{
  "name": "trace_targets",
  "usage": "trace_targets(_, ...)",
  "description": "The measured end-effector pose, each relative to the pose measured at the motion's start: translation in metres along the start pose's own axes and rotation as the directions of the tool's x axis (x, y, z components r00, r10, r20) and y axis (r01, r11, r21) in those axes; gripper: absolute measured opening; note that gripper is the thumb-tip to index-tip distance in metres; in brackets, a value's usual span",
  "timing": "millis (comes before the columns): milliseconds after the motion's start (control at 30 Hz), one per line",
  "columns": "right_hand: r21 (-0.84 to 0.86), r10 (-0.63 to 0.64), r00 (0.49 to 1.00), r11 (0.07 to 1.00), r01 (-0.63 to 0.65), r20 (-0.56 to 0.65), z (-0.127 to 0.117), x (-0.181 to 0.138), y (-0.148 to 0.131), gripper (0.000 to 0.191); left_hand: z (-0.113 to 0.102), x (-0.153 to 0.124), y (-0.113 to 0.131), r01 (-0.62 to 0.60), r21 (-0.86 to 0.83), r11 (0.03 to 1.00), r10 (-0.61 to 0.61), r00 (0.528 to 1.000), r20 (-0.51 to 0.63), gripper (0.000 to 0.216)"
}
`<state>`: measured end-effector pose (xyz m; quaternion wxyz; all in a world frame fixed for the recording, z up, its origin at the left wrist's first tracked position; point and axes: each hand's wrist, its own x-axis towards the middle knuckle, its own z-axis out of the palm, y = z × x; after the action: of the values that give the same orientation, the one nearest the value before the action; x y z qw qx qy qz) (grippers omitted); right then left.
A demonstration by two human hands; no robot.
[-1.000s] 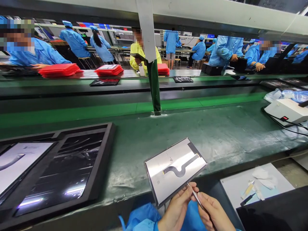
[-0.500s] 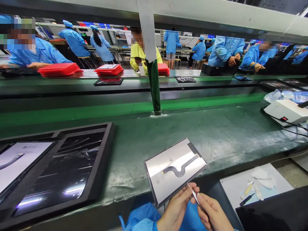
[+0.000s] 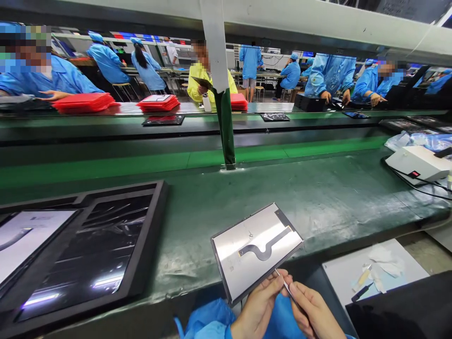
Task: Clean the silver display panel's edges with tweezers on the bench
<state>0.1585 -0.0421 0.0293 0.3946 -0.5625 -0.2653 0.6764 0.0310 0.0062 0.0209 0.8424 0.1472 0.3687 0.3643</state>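
Note:
My left hand point(image 3: 259, 301) grips the lower edge of a tablet display panel point(image 3: 243, 280), its fingers closed on the rim. The panel is tilted, with its silvery back up, and a dark S-shaped flex cable point(image 3: 263, 252) lies across that back. In my right hand point(image 3: 314, 306), closed, is a slim metal tool point(image 3: 287, 288) with a narrow tip. The tip rests at the panel's near edge, beside my left thumb. I cannot tell whether it touches the panel.
A black foam tray point(image 3: 157, 207) at left holds another panel point(image 3: 38, 230) and a dark glossy sheet point(image 3: 88, 263). A green post point(image 3: 226, 127) rises mid-bench. A white device point(image 3: 416, 162) with cables stands right. Below it, a white board point(image 3: 406, 263) bears small items. Co-workers sit opposite.
My hands and the panel stay almost in place; the tool has turned slightly in my right hand. Across the bench, the dark panels on the line have shifted slightly right.

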Motion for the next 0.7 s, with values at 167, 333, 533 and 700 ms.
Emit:
trace_targets(167,-0.039,-0.129,0.992,0.991,0.128,-0.017,-0.0033,0.0041,0.0060,0.061,-0.0020,0.0050,-0.0066,0.022,0.011,1.000,-0.022,0.999,-0.030,0.046)
trace_targets(333,-0.062,-0.050,0.998,0.997,0.048,-0.036,-0.0036,0.0008,0.0033,0.064,-0.0014,0.0049,-0.0060,0.010,0.017,1.000,-0.010,1.000,-0.020,0.048)
trace_targets(533,-0.076,-0.082,0.996,0.994,0.079,-0.031,-0.0007,0.0011,0.0052,0.061,-0.0026,0.0015,-0.0017,-0.004,0.021,1.000,0.004,1.000,-0.014,0.047)
trace_targets(700,-0.145,-0.119,0.991,0.983,0.110,-0.054,-0.0009,0.0004,0.0024,0.061,-0.0026,0.0056,-0.0067,0.024,0.028,0.999,-0.023,0.999,-0.024,0.045)
